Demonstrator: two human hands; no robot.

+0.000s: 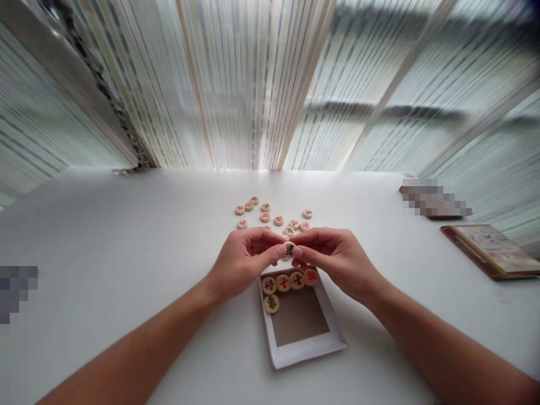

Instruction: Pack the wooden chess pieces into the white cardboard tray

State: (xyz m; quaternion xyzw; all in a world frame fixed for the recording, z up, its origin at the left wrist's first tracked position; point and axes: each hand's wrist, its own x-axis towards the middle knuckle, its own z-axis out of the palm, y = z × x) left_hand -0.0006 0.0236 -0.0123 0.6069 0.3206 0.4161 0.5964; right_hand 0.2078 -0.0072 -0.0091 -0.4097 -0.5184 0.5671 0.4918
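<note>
Between my left hand [248, 256] and my right hand [331, 250] is a round wooden Chinese chess piece [289, 249] with a black character, its face toward me. Fingertips and thumbs of both hands pinch it from either side. Just below it sits an open shallow white box [310, 350] with a brown-grey bottom. Along the far wall inside lies a row of pieces: a black-marked one [269, 285], a red one [283, 283], a black one [297, 280] and a red one [311, 277]. Another black-marked piece [271, 304] starts a second row at the left.
Several loose chess pieces [265, 216] are scattered on the white table [126, 253] beyond my hands. At the right lie a brown-edged booklet or box [493, 250] and a blurred-out item [436, 199]. Another blurred item [14, 289] is at the left edge. Striped blinds [236, 84] hang behind.
</note>
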